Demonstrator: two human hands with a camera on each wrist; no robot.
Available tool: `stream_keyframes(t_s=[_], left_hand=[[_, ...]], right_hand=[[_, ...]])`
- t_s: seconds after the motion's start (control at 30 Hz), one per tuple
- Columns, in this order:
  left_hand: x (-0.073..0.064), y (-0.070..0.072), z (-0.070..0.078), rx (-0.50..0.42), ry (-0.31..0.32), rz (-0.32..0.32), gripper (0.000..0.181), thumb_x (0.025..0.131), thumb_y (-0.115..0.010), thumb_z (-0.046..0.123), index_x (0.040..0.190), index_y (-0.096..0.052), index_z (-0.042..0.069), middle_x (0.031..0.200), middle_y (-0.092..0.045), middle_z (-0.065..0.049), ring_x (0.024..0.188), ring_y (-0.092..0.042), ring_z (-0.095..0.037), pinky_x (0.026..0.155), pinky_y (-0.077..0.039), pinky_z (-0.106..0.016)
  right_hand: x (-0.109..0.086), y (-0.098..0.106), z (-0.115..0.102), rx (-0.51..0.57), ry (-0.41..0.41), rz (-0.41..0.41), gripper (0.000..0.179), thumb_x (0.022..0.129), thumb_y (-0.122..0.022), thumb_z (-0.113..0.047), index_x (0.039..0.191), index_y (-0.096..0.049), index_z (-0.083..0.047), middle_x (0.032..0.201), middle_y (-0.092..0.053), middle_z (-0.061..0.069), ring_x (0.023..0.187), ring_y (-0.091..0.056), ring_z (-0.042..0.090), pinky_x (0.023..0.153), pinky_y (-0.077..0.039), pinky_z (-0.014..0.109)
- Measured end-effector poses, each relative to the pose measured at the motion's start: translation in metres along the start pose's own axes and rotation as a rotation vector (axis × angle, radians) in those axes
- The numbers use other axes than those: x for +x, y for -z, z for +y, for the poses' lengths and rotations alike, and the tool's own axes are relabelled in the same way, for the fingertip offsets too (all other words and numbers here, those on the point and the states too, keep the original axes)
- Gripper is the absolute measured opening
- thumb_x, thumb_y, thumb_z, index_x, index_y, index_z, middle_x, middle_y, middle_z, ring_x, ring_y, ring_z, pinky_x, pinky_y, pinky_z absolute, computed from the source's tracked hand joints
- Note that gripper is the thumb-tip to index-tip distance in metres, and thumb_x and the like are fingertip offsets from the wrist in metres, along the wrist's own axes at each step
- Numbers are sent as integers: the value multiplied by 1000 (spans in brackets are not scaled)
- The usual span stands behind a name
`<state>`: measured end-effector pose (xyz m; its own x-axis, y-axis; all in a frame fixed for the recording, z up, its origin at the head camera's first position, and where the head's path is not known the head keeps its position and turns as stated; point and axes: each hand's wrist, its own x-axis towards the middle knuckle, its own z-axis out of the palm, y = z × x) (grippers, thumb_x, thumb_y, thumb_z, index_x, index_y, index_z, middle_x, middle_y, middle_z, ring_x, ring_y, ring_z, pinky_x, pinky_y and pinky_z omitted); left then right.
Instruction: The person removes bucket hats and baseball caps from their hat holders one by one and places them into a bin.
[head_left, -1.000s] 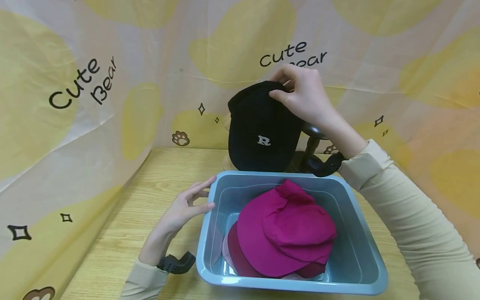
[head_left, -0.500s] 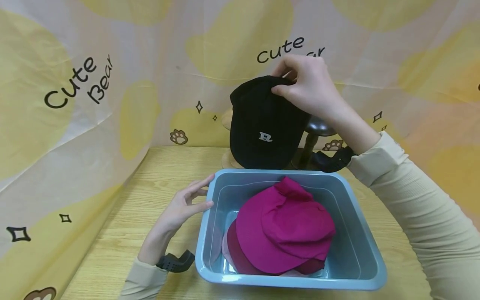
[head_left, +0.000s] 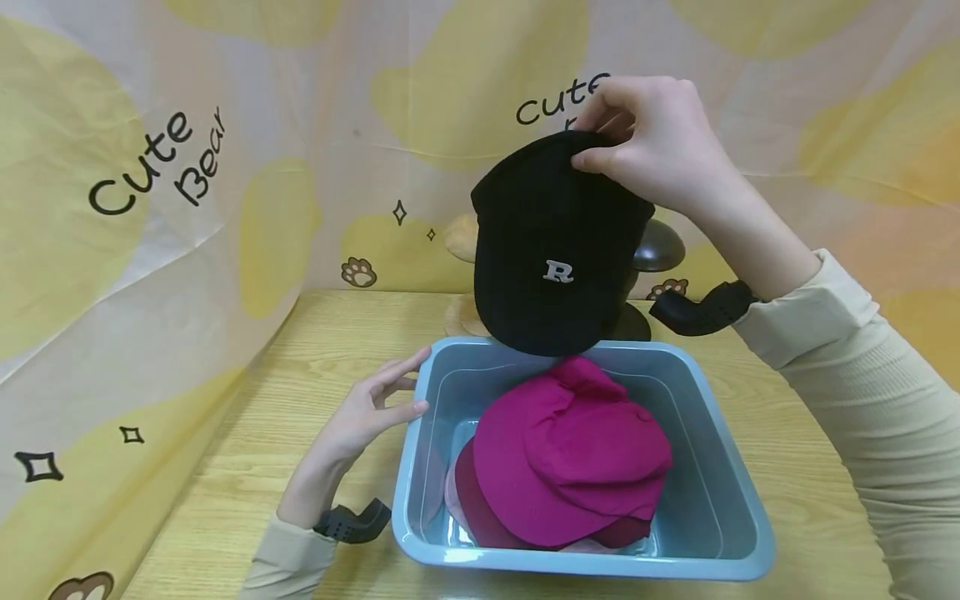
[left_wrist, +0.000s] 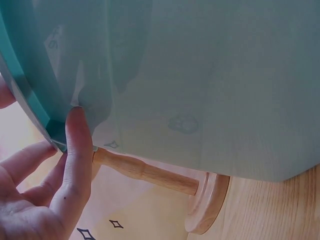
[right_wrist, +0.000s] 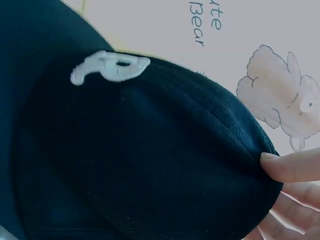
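Note:
My right hand (head_left: pixel 660 137) pinches a black cap (head_left: pixel 517 225) by its crown, thumb in front and fingers behind. The cap hangs brim down with a white R facing me, its brim overlapping the far rim of a light blue basin (head_left: pixel 585 566). In the right wrist view the thumb (right_wrist: pixel 292 166) presses the black fabric. My left hand (head_left: pixel 367 421) rests at the basin's left rim, thumb and index fingertips touching it; a straight finger (left_wrist: pixel 77 145) lies along its outer wall. Inside the basin a magenta cap (head_left: pixel 577 458) lies over a maroon cap (head_left: pixel 477 510) and a pale pink one.
Behind the basin stand a light wooden hat stand (head_left: pixel 459 237) and a dark hat stand (head_left: pixel 660 247), both partly hidden by the black cap. A printed cloth (head_left: pixel 360 167) hangs at the back and sides of the wooden table (head_left: pixel 337 333).
My right hand has raised the black cap and brought it to the right and nearer, uncovering more of both stands. My left hand and the caps in the basin stay put.

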<state>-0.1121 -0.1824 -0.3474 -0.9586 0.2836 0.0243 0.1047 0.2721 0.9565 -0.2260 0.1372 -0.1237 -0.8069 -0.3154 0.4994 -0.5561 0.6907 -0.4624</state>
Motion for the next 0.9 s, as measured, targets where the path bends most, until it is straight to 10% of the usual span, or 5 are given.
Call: stream_keyframes(t_s=[0.9], left_hand=[[0, -1, 0, -5, -1, -2, 65, 88, -68, 17, 147, -40, 27, 141, -47, -4, 121, -47, -28, 94, -45, -41]], right_hand=[[-39, 24, -14, -275, 108, -168, 18, 84, -68, -25, 93, -63, -10, 85, -69, 9, 81, -56, 20, 74, -35, 34]])
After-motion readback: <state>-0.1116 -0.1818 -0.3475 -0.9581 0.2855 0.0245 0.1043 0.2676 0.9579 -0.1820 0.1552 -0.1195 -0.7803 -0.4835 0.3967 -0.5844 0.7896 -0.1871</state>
